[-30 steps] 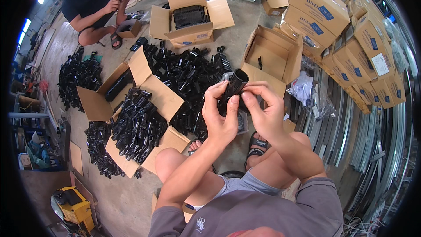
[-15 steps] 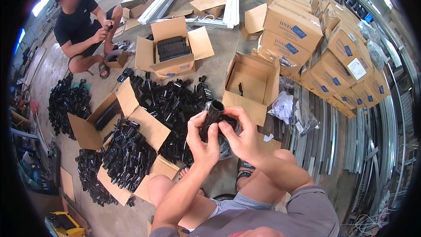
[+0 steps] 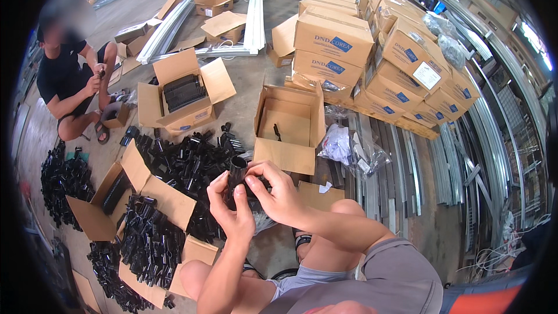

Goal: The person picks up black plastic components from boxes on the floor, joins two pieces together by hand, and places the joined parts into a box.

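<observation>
In front of my knees I hold up a short, black, shiny tube-shaped part (image 3: 237,167), its round open end facing upward. My left hand (image 3: 233,212) is closed around its left side, thumb in front. My right hand (image 3: 273,192) pinches at its right side with thumb and forefinger; what lies behind those fingers is partly hidden. Beyond my hands a large heap of similar black parts (image 3: 185,160) lies on the floor. At the left, an open carton (image 3: 94,216) on its side has more black parts (image 3: 152,235) spilled over its flaps.
Ahead stands an open carton (image 3: 288,152) with one small black piece (image 3: 277,132) inside. Another carton (image 3: 174,117) holds neatly stacked black parts. Sealed boxes (image 3: 332,40) are piled at the right, beside long metal profiles (image 3: 401,168). A co-worker (image 3: 70,84) squats at the far left, handling a small part.
The view has turned to the right, so everything sits further left. My hands still hold the black tube-shaped part, with little change in grip.
</observation>
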Available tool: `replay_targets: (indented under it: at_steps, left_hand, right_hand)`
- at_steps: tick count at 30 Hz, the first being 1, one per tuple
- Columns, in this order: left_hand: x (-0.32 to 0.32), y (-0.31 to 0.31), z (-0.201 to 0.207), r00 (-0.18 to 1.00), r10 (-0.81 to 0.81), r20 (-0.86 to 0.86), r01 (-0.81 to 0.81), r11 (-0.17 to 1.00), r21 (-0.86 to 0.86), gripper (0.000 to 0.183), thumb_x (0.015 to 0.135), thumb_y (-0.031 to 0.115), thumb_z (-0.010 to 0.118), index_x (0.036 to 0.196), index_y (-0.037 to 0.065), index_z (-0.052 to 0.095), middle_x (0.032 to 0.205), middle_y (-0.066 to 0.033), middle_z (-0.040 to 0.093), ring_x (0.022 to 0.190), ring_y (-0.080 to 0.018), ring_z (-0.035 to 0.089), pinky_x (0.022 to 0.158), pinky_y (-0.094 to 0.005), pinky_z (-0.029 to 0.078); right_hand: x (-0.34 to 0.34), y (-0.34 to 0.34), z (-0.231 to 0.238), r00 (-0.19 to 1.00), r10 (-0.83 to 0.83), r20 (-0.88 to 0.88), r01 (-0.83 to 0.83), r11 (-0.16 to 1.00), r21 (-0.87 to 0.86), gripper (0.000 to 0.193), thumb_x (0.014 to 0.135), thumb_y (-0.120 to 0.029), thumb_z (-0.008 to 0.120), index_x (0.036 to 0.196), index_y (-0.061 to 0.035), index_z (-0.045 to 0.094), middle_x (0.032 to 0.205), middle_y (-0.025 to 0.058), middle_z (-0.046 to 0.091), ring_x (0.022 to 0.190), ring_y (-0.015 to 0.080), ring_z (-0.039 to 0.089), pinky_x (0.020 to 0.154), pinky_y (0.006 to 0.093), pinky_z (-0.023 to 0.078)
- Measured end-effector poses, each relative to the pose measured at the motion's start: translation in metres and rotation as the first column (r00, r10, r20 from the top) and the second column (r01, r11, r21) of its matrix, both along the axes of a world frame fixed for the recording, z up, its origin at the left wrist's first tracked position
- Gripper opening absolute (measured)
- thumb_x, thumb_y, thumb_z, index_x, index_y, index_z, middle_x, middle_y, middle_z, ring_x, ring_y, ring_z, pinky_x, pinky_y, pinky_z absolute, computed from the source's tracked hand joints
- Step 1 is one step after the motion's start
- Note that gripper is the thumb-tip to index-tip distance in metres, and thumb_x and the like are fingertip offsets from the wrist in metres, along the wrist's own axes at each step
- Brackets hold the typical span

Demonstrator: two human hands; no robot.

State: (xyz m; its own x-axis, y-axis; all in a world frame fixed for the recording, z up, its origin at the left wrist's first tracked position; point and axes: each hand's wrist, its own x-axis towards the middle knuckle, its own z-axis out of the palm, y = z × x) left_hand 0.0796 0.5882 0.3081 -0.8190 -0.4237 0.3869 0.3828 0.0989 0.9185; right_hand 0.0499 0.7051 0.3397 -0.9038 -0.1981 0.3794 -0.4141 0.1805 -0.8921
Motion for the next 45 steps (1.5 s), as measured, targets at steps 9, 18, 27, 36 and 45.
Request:
replay_targets:
  at_steps: [9,18,27,36,45]
  left_hand:
    - [0.002,-0.003,-0.004,0.999,-0.015,0.043,0.014,1.000,0.016,0.029,0.098,0.012,0.061,0.121,-0.004,0.053,0.116,-0.0124,0.060,0.100,-0.0165,0.060,0.087,-0.0297,0.049]
    - [-0.002,0.002,-0.001,0.996,-0.038,0.083,0.038,0.999,0.007,0.030,0.099,0.014,0.062,0.122,-0.003,0.054,0.113,-0.0103,0.060,0.099,-0.0148,0.059,0.086,-0.0288,0.048]
    - [-0.011,-0.009,0.001,0.954,-0.142,0.262,0.068,0.959,0.275,0.026,0.103,0.020,0.059,0.121,0.002,0.055,0.109,-0.0041,0.060,0.099,-0.0119,0.058,0.089,-0.0267,0.046]
    - [0.002,-0.039,0.022,0.547,-0.774,0.319,0.411,0.580,0.703,0.055,0.098,0.017,0.065,0.143,-0.007,0.041,0.117,-0.0103,0.065,0.106,-0.0152,0.065,0.093,-0.0332,0.058]
    - [-0.007,-0.038,0.010,0.492,-0.818,0.298,0.375,0.509,0.775,0.039,0.092,0.012,0.073,0.124,-0.005,0.061,0.113,-0.0124,0.070,0.105,-0.0189,0.069,0.094,-0.0327,0.058]
  right_hand:
    - [-0.001,-0.003,-0.005,0.999,-0.015,-0.038,0.015,1.000,0.012,0.019,0.095,-0.013,0.065,0.105,0.0026,0.060,0.114,0.0167,0.065,0.104,0.0311,0.065,0.089,0.0380,0.051]
    - [-0.003,0.004,-0.012,0.997,0.006,0.074,-0.002,0.998,-0.056,0.028,0.096,-0.014,0.064,0.117,0.0026,0.058,0.110,0.0168,0.066,0.104,0.0288,0.066,0.087,0.0370,0.052]
    - [-0.003,-0.005,-0.007,0.952,-0.023,0.306,-0.012,0.994,0.113,0.036,0.098,-0.032,0.063,0.112,0.0013,0.061,0.076,0.0206,0.066,0.063,0.0283,0.067,0.060,0.0380,0.050]
    - [-0.030,0.023,-0.005,0.821,0.045,0.569,0.051,0.987,-0.152,0.045,0.103,-0.043,0.054,0.086,-0.0025,0.061,0.061,-0.0003,0.055,0.045,0.0060,0.049,0.041,0.0221,0.037]
    - [-0.024,0.021,0.000,0.876,-0.013,0.483,0.078,0.990,-0.115,0.036,0.105,-0.037,0.054,0.109,-0.0019,0.063,0.066,-0.0019,0.055,0.053,0.0037,0.050,0.047,0.0211,0.038]
